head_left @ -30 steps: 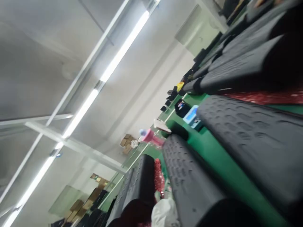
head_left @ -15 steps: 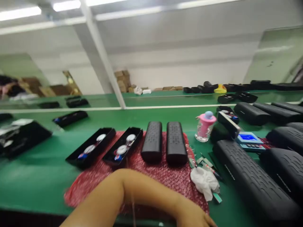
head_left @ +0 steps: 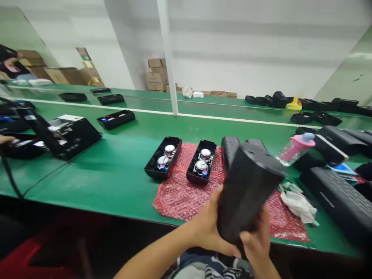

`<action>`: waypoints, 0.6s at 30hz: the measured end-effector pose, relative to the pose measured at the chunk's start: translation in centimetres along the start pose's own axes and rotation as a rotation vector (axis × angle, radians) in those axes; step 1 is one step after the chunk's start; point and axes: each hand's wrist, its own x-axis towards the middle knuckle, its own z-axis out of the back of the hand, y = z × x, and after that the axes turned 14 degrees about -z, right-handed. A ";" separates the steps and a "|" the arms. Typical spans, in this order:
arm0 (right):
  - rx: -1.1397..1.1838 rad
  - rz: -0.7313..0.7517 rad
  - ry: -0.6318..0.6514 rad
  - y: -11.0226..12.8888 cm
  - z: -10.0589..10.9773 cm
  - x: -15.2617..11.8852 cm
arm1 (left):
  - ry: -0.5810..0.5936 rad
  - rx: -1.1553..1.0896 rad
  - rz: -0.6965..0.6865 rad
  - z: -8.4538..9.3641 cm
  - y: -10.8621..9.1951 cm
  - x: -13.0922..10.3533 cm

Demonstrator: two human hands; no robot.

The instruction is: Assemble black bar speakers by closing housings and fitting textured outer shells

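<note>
A black speaker casing [head_left: 247, 190] is held up, tilted, over the front edge of the bench. My left hand [head_left: 213, 224] grips its left side and lower end, and my right hand [head_left: 257, 240] wraps its lower right side. Beyond it, two open black housings, one on the left [head_left: 163, 159] and one on the right [head_left: 201, 162], show round silver drivers with red and blue wiring. They rest on or beside red bubble wrap [head_left: 177, 197]. Two closed casings [head_left: 230, 149] lie behind the held one, partly hidden by it.
On the right are a pink-topped bottle [head_left: 296, 147], crumpled white tissue [head_left: 299, 205] and a long black speaker [head_left: 337, 197]. A black box [head_left: 78, 135] stands left, near another person's hand [head_left: 6, 139]. A white post [head_left: 168, 58] rises behind the bench.
A black casing is now raised in both my hands; earlier one arm reached across the front edge. The view has turned left, so the bench items appear farther right.
</note>
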 end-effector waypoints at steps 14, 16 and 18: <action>0.181 -0.178 0.254 -2.9 -9.5 7.7 | -0.399 -0.375 0.398 6.2 -1.8 -6.6; 0.193 -0.166 0.191 -2.7 -9.2 7.5 | -0.409 -0.358 0.383 5.7 -1.5 -6.1; 0.269 -0.218 0.237 -1.9 -8.4 7.7 | -0.430 -0.477 0.367 5.6 -1.4 -5.6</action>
